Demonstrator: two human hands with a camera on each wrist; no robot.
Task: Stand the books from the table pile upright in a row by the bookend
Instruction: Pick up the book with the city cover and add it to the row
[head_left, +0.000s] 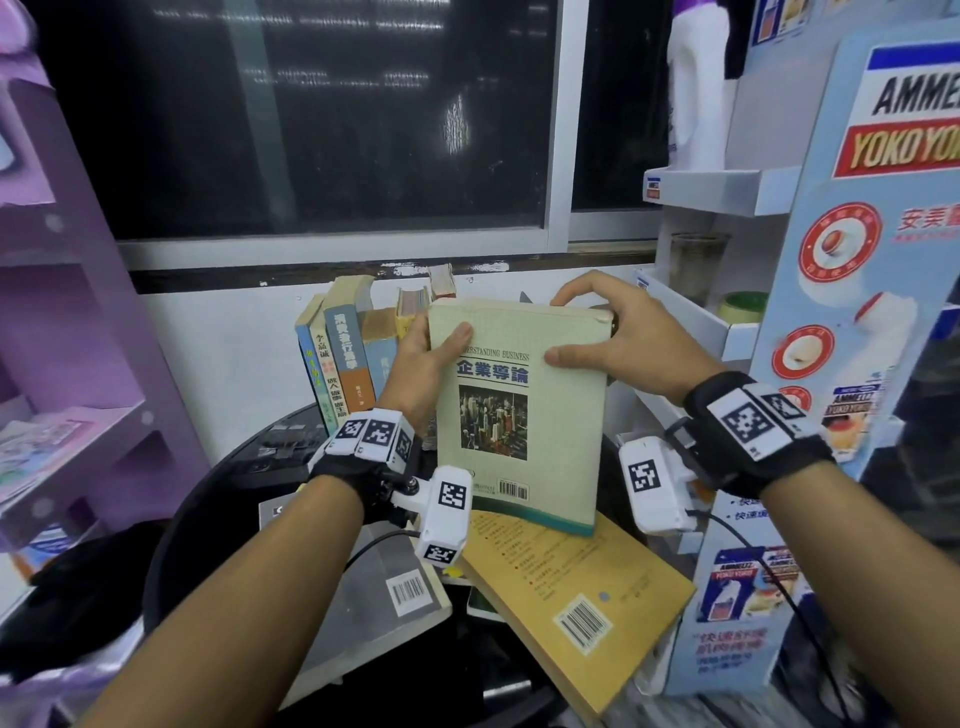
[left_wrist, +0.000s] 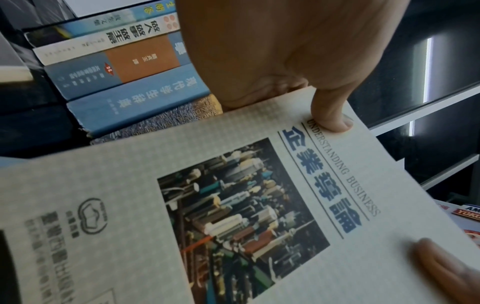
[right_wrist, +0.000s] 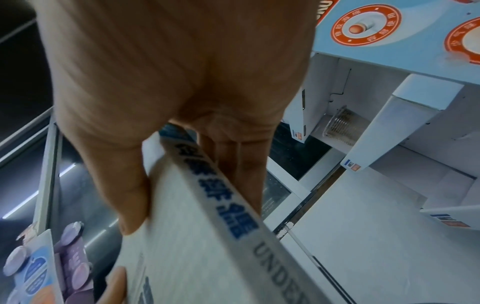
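display stand (head_left: 810, 364): blue-white, right of table, printed "AMME…" and "YOKO YOKO"
table (head_left: 208, 499): round, black
held book (head_left: 519, 410): pale green, cover reads "UNDERSTANDING BUSINESS", upright above the pile, just right of the row
standing row (head_left: 343, 358): spines out, against the wall
pile: yellow book (head_left: 576, 587) and grey book (head_left: 384, 587), flat, barcodes up
right hand (head_left: 618, 332): grips top right corner, thumb on cover
left hand (head_left: 421, 364): grips left edge, thumb on cover

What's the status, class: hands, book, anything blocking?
Both hands, left and right, grip pale green book. Held upright, off pile. Standing row behind, nothing blocking.
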